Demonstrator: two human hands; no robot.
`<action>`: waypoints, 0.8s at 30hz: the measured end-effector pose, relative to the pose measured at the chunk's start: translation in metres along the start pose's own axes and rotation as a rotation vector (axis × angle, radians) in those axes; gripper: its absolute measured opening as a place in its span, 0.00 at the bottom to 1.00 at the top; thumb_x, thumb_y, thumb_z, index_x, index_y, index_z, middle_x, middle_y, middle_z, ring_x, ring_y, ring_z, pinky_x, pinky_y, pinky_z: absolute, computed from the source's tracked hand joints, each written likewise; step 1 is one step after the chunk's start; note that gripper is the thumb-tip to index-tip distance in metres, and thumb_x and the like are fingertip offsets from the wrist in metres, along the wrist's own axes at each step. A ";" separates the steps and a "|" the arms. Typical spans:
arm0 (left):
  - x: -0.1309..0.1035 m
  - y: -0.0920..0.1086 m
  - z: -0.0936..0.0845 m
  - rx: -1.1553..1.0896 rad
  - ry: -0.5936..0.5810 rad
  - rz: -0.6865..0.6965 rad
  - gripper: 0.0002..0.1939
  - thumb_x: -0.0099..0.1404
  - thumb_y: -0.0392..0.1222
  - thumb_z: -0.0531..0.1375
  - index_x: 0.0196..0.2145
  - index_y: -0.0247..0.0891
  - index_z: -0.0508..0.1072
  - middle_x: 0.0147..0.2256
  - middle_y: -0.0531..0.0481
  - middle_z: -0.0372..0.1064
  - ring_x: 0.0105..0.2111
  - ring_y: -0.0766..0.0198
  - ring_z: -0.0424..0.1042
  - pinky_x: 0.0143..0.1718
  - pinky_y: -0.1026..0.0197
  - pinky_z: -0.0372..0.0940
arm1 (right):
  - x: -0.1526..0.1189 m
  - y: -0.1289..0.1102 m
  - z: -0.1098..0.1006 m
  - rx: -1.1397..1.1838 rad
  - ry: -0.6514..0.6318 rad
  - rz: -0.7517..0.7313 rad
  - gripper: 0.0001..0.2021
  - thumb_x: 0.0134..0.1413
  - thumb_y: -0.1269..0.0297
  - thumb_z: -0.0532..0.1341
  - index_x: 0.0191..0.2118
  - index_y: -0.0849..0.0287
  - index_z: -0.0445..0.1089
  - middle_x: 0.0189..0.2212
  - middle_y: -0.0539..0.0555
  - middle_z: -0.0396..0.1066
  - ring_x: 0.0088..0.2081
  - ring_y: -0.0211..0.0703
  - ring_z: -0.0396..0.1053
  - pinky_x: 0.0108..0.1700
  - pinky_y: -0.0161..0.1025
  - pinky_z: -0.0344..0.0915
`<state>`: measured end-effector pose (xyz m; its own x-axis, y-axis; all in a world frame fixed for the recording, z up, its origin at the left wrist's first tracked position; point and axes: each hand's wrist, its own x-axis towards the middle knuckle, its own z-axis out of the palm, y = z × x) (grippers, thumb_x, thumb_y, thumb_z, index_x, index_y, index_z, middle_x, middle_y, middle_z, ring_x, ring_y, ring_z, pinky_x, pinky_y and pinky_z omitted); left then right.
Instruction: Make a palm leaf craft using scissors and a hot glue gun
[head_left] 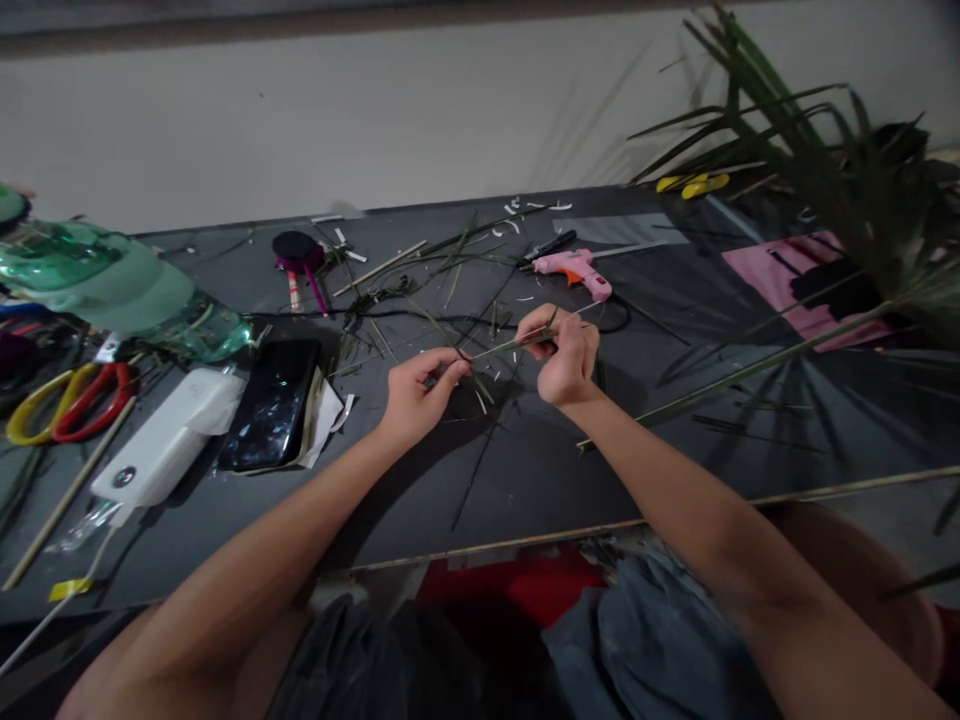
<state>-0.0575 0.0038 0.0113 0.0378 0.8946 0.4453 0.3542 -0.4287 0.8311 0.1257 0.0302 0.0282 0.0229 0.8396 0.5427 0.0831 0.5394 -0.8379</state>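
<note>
My left hand (426, 392) is closed in a pinch on one end of a thin green leaf strip (495, 348) above the middle of the dark table. A little to its right, my right hand (564, 352) has its fingers curled on the strip's other end. Between the two hands the strip runs nearly straight, rising slightly to the right. Leaf scraps (375, 300) lie beneath and behind my hands. Just beyond my right hand rests a pink glue gun (577, 270) with an orange trigger.
A green bottle (112, 280), scissors (90, 400), a white power bank (165, 440) and a black phone (271, 405) are at the left of the table (525, 480). Large palm leaves (847, 170) spread over the right side, near yellow-handled scissors (694, 185).
</note>
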 end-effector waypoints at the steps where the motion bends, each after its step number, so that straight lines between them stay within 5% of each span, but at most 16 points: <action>1: 0.001 -0.001 0.000 -0.008 0.006 -0.018 0.10 0.63 0.46 0.61 0.30 0.38 0.77 0.28 0.49 0.77 0.23 0.69 0.70 0.24 0.68 0.63 | -0.001 -0.001 0.000 -0.008 0.005 0.030 0.34 0.62 0.36 0.39 0.24 0.58 0.66 0.21 0.52 0.61 0.21 0.34 0.54 0.25 0.36 0.55; 5: 0.004 -0.003 0.000 -0.089 0.023 -0.112 0.12 0.60 0.49 0.63 0.28 0.38 0.77 0.27 0.50 0.75 0.19 0.71 0.64 0.20 0.68 0.60 | 0.000 -0.001 0.001 -0.008 -0.023 0.095 0.35 0.59 0.32 0.40 0.24 0.58 0.66 0.24 0.54 0.64 0.22 0.34 0.55 0.24 0.36 0.54; 13: 0.007 0.002 0.006 -0.423 0.008 -0.299 0.18 0.56 0.57 0.67 0.27 0.38 0.74 0.23 0.52 0.69 0.18 0.72 0.62 0.18 0.68 0.61 | 0.008 -0.003 0.001 0.155 -0.421 0.169 0.37 0.60 0.32 0.41 0.25 0.61 0.68 0.19 0.50 0.56 0.21 0.32 0.51 0.24 0.34 0.50; 24: 0.007 0.004 0.006 -0.523 -0.004 -0.347 0.20 0.54 0.60 0.68 0.28 0.39 0.74 0.22 0.53 0.68 0.19 0.72 0.63 0.17 0.68 0.60 | 0.011 -0.006 0.005 0.167 -0.485 0.269 0.39 0.55 0.27 0.42 0.24 0.61 0.68 0.17 0.47 0.50 0.20 0.31 0.47 0.22 0.34 0.45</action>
<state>-0.0498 0.0090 0.0152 0.0064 0.9928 0.1197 -0.1575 -0.1173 0.9805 0.1207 0.0365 0.0384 -0.4407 0.8610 0.2540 -0.0218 0.2726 -0.9619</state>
